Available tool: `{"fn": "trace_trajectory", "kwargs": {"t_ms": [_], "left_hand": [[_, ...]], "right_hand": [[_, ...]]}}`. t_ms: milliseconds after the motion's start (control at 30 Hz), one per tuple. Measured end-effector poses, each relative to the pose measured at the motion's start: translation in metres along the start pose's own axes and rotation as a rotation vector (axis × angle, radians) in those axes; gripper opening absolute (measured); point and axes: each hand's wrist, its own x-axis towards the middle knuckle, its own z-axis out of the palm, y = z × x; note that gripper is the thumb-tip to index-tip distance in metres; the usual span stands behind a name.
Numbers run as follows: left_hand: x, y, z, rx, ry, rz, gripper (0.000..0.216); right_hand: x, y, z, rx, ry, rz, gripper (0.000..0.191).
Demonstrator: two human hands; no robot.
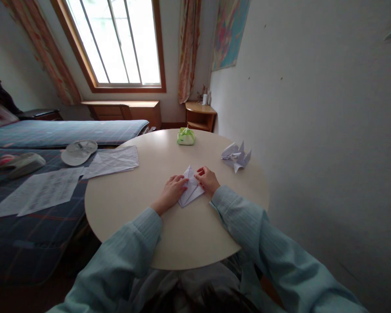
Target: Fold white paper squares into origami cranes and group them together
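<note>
On the round cream table (130, 226) in front of me lies a sheet of white paper (190, 195) folded into a pointed, layered shape with its tip facing away. My left hand (172, 191) rests on its left side, the fingers lying over the edge and pressing it to the table. At the paper's upper right edge, my right hand (207, 180) pinches a flap between thumb and fingertips. Part of the paper is hidden under the fingers of both hands.
Farther right stands a cluster of folded paper pieces (236, 156). A green tissue pack (186, 136) sits at the table's far edge. Crumpled sheets (114, 161) overlap the left edge, beside a bed (45, 243) with a cap (79, 152) and printed sheets (50, 191). A wall (313, 152) borders the right.
</note>
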Motion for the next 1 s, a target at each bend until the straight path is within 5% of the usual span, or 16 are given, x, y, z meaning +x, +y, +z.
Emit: {"fn": "trace_trajectory", "kwargs": {"t_ms": [200, 433, 633, 767, 1000], "left_hand": [[-0.003, 0.007, -0.007, -0.023, -0.011, 0.057, 0.031], [-0.006, 0.010, -0.006, -0.067, -0.058, 0.073, 0.064], [-0.007, 0.010, 0.000, -0.051, -0.109, 0.116, 0.088], [-0.008, 0.013, -0.002, -0.039, -0.078, 0.125, 0.081], [-0.006, 0.011, -0.001, -0.113, -0.012, 0.160, 0.062]], "right_hand": [[-0.004, -0.003, 0.000, 0.074, -0.042, -0.048, 0.019], [-0.005, -0.005, -0.001, 0.077, -0.052, -0.097, 0.029], [-0.003, -0.005, 0.002, 0.360, -0.106, -0.015, 0.031], [-0.003, -0.009, -0.001, 0.510, -0.170, -0.005, 0.026], [-0.001, -0.009, -0.004, 0.539, -0.090, -0.006, 0.012]]}}
